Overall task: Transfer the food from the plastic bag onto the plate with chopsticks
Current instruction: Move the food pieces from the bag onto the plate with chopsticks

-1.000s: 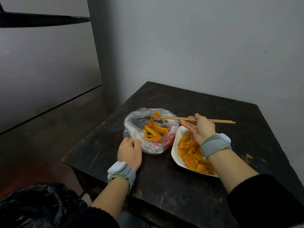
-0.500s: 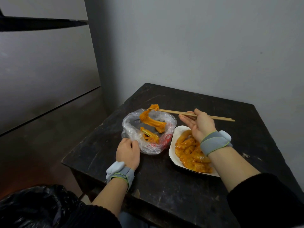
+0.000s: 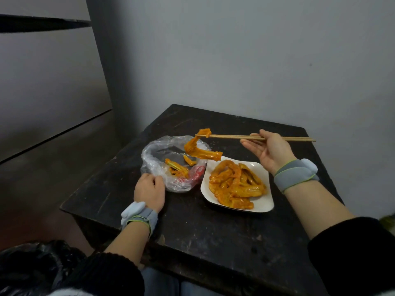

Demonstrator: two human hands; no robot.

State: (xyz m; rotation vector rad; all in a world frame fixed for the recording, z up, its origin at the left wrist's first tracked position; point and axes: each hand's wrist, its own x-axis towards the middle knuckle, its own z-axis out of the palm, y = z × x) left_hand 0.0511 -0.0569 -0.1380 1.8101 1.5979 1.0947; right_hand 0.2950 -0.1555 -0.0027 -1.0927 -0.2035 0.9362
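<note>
Orange strip (image 3: pixel 199 150) lifted higher above bag (image 3: pixel 154 154), right fingers (image 3: pixel 251 144) pinching chopsticks (image 3: pixel 230 136); left fingers (image 3: pixel 152 180) gripping bag

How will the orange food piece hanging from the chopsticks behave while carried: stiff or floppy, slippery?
Probably floppy: the food piece, pinched only at its top end by the chopsticks, droops and bends below them. Likely slippery: it looks glossy with orange sauce, so it may slide from the tips. Possibly it swings if moved fast.
</note>
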